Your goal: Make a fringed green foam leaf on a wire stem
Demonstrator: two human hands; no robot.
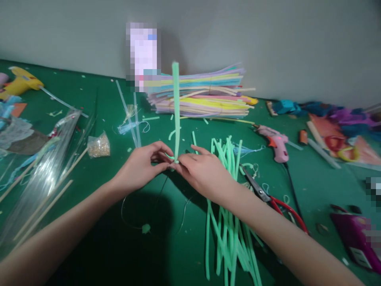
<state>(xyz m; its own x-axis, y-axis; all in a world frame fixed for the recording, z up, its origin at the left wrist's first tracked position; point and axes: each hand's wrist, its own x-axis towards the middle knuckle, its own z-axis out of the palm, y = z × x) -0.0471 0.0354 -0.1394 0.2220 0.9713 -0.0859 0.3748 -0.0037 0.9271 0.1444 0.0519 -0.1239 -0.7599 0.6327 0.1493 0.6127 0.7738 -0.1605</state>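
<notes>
My left hand (145, 163) and my right hand (205, 171) meet at the middle of the view, fingers pinched together. Between their fingertips stands a pale green pipe cleaner (176, 107), upright, perhaps a few pressed together, with its lower end at both hands. The exact grip at the fingertips is partly hidden. Under my right wrist lies a loose pile of green pipe cleaners (228, 238). Below the hands, a thin clear line curves over the green table (98, 254), with a small green scrap (145, 228) on it. Red-handled scissors (263, 194) rest beside my right forearm.
Bundles of coloured pipe cleaners (202, 99) lie at the back, by a blurred-out upright panel (143, 51). A pink glue gun (275, 143) is at the right, a yellow one (22, 84) far left. A bead bag (99, 145) and wooden sticks (44, 212) lie left.
</notes>
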